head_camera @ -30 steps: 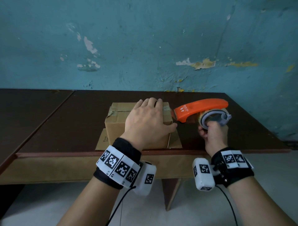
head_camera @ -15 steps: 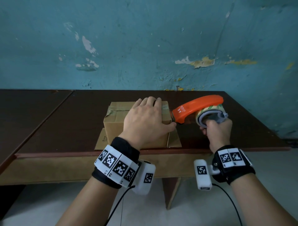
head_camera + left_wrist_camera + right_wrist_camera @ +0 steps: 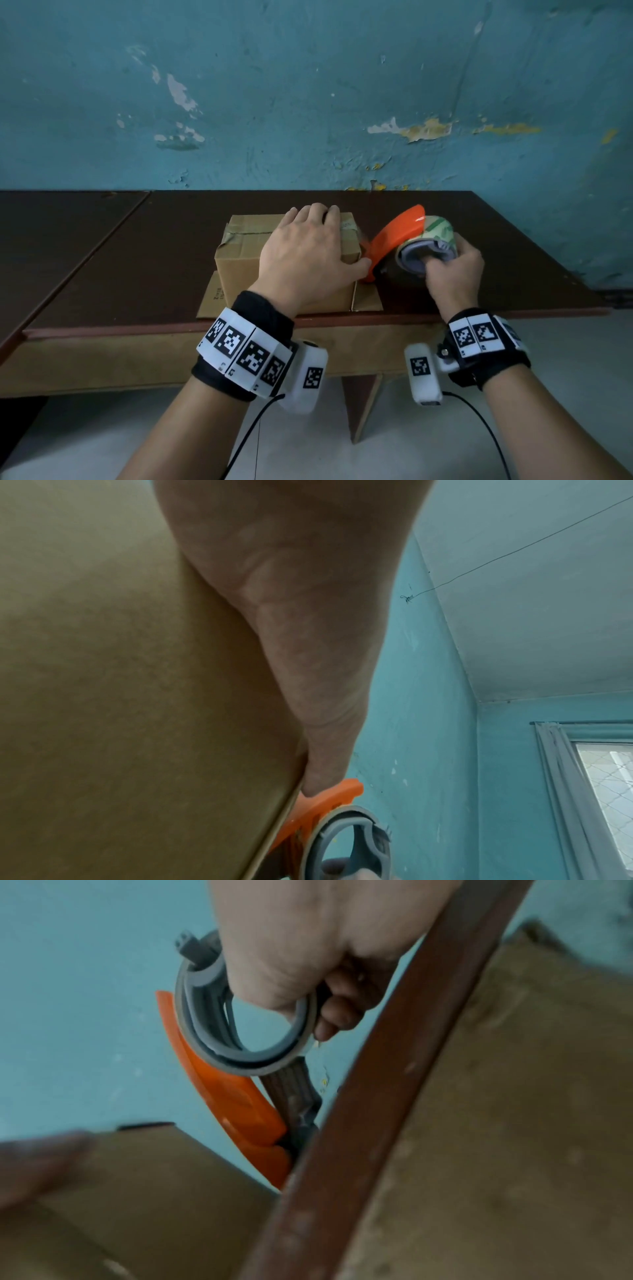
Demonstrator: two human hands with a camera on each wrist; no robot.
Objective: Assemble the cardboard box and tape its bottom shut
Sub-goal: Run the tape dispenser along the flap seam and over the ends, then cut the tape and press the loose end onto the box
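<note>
Dispenser (image 3: 399,240) tipped down; right hand (image 3: 452,274) grips it | left hand (image 3: 305,253) flat on box (image 3: 239,263)

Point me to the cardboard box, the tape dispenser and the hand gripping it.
cardboard box (image 3: 239,270): head view, bare front wall.
tape dispenser (image 3: 394,236): head view, orange guard.
right hand (image 3: 452,274): head view, back of the hand.

Matt cardboard box (image 3: 239,260), glossy plastic dispenser (image 3: 397,236)

Black wristbands (image 3: 260,313) w/ b&w marker tiles, white cam pods, black cables, prob. both wrists.
</note>
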